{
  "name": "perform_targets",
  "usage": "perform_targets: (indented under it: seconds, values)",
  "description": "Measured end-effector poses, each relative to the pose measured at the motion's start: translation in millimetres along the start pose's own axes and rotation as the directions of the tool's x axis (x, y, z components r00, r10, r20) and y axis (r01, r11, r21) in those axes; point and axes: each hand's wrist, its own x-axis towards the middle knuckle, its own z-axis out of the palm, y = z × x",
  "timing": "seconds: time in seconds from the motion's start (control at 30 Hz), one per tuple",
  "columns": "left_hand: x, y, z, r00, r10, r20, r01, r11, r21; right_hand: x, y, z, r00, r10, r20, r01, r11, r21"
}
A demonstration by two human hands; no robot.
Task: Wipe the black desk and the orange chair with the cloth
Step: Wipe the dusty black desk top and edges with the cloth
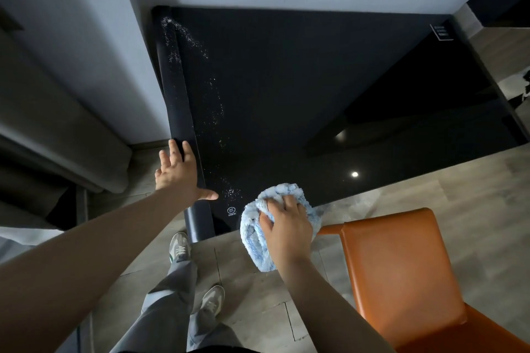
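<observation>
Cloth (253, 241), pale blue and fluffy, lies bunched on the near edge of the black desk (286, 80), partly hanging off. It looks soft, light and limp, best gripped as a wad from above. The right hand (286, 226) curls its fingers into it. The left hand (177, 172) rests spread on the desk's left edge, beside white specks (215, 89). The orange chair (401, 266) stands near.

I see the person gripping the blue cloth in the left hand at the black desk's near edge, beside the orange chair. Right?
Not quite: the right hand grips the cloth, not the left. The head view shows the left hand resting open on the desk's side edge. The rest stands: cloth at the desk's near edge, beside the orange chair.
</observation>
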Motion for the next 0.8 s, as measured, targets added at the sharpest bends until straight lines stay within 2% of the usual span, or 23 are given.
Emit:
perform_targets:
  seconds: [0.23, 0.4, 0.53, 0.67, 0.8]
  values:
    - [-10.8, 9.2, 1.7, 0.996, -0.032, -0.082, 0.036, 0.998, 0.054, -33.0, 11.4, -7.8, 0.994, -0.013, 0.112, 0.016, 1.000, -0.021]
    - [-33.0, 11.1, 12.5, 0.986, 0.106, -0.128, -0.084, 0.983, 0.163, -51.9, 20.3, -20.4, 0.988, 0.028, 0.152, -0.025, 1.000, -0.016]
    - [-51.6, 5.7, 12.5, 0.983, 0.153, -0.100, -0.141, 0.983, 0.115, -51.4, 22.4, -37.4, 0.995, 0.040, 0.097, -0.043, 0.999, 0.026]
    - [-62.9, -3.8, 3.1, 0.984, 0.158, -0.076, -0.154, 0.986, 0.056, -37.8, 15.9, -59.9, 0.989, 0.035, 0.142, -0.042, 0.998, 0.043]
    - [-62.1, -15.7, -11.5, 0.975, 0.178, -0.135, -0.176, 0.984, 0.025, -19.3, -3.0, -79.0, 0.995, 0.027, 0.095, -0.031, 0.999, 0.041]
